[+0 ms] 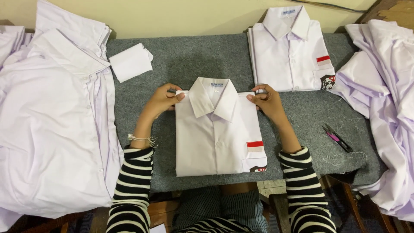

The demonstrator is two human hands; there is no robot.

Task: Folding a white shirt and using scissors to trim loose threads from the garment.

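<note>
I see my left hand point(161, 100) and right hand point(268, 100) pinching the shoulders of a neatly folded white shirt point(217, 133) mid-table, another folded shirt point(291, 49) behind, pink snips point(337, 138) well right

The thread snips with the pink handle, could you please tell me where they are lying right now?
In the head view, the thread snips lie on the grey felt mat, to the right of the right hand and beside the loose white shirts.

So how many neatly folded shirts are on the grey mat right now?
2. One folded shirt lies between the left hand and right hand; another finished shirt lies at the mat's far right. Side piles may hide more.
</note>
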